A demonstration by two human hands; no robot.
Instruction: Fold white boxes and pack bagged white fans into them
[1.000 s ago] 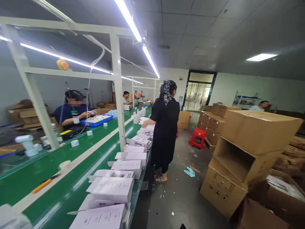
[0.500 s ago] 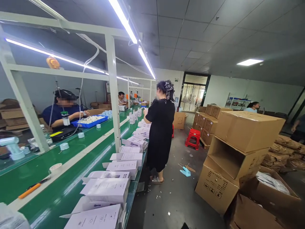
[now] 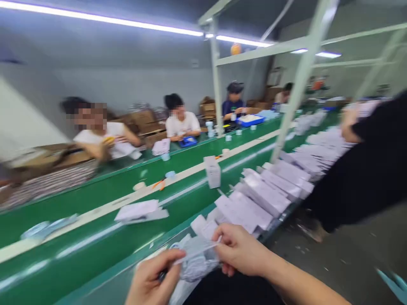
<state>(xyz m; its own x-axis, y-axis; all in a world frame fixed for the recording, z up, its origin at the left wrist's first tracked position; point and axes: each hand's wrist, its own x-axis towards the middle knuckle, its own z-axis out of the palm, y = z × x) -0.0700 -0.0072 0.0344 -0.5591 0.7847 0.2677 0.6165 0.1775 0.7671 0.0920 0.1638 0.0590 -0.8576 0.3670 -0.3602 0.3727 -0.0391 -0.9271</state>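
Low in the head view, a clear plastic bag is stretched between my two hands. My left hand pinches its left edge between thumb and fingers. At the opposite edge, my right hand has the bag gripped in closed fingers. Beneath or inside the bag is a pale bluish, bunched-up material, too blurred to name. Just beyond my right hand starts a row of white printed cartons with raised flaps. One white carton lies on the green belt, and another carton stands upright there.
A green conveyor belt runs across the view with a pale strip along it. Orange-handled pliers lie on that strip. Several co-workers sit across the belt. A person in black stands close on the right. A white frame post rises from the line.
The view has swung left and down toward the belt. Both my hands and the plastic bag now show; neither hand was visible before.
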